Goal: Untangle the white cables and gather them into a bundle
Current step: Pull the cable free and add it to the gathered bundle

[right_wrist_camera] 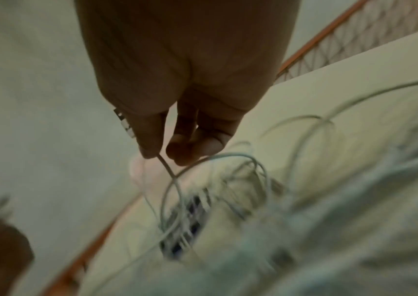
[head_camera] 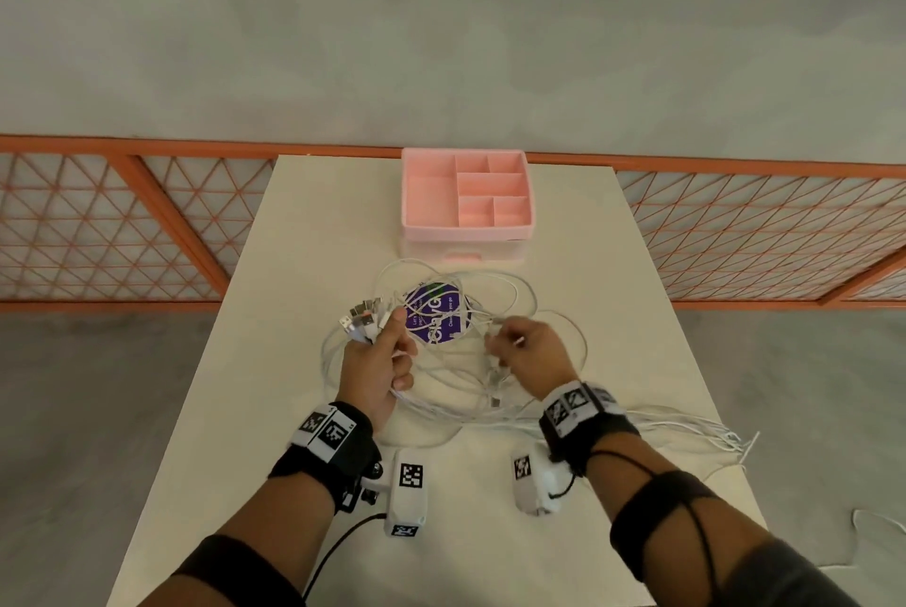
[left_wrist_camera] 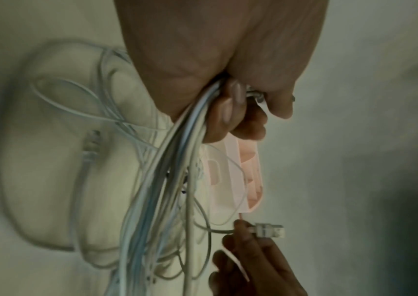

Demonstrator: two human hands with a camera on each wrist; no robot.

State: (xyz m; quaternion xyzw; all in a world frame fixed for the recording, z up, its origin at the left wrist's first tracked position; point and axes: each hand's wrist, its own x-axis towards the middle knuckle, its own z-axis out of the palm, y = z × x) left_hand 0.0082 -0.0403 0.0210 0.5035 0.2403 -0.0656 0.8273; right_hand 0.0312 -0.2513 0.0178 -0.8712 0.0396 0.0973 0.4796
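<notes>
A tangle of white cables (head_camera: 456,381) lies looped on the cream table (head_camera: 304,224), over a purple round disc (head_camera: 435,312). My left hand (head_camera: 380,361) grips a bunch of cable ends, whose metal plugs (head_camera: 360,317) fan out above the fist; the held strands (left_wrist_camera: 177,152) hang down in the left wrist view. My right hand (head_camera: 524,349) pinches one thin cable near its plug (left_wrist_camera: 270,230), a little right of the left hand. The right wrist view shows that cable (right_wrist_camera: 165,166) leaving the fingertips (right_wrist_camera: 149,152) toward the blurred tangle.
A pink compartment organiser (head_camera: 465,195) with a drawer stands at the table's far edge. More white cable ends (head_camera: 711,435) trail over the table's right edge. An orange mesh railing (head_camera: 122,224) runs behind the table.
</notes>
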